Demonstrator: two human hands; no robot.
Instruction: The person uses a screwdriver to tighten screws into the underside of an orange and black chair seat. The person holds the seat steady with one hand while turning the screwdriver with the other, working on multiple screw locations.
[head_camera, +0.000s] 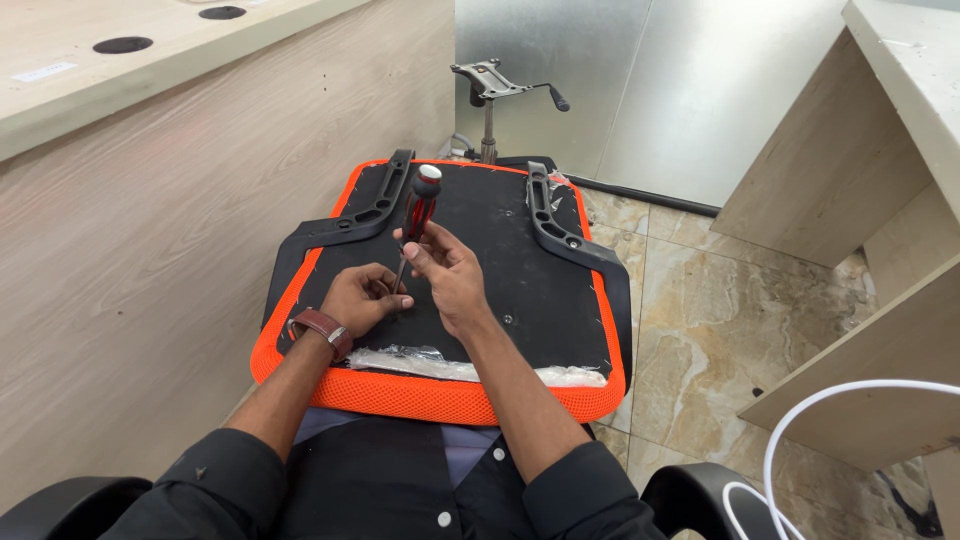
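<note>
Head camera looks down on our lap, where an upturned chair seat (520, 270) with an orange mesh rim rests, its black underside facing up. At nine o'clock a wooden panel wall (150, 280) stands close beside the seat, so room on that side is tight; at three o'clock bare tiled floor (700, 320) lies open before a desk (850, 170). At twelve o'clock a chair base (495, 85) with a lever stands just beyond the seat. Our right hand (445, 270) is curled shut around the screwdriver (418, 215), gripping its red and black handle. Its long axis runs nearly upright, grey cap toward twelve o'clock, shaft pointing down toward six. Our left hand (362, 298), wearing a wristwatch (322, 327), is loosely curled, fingertips pinched at the shaft's tip against the seat underside.
</note>
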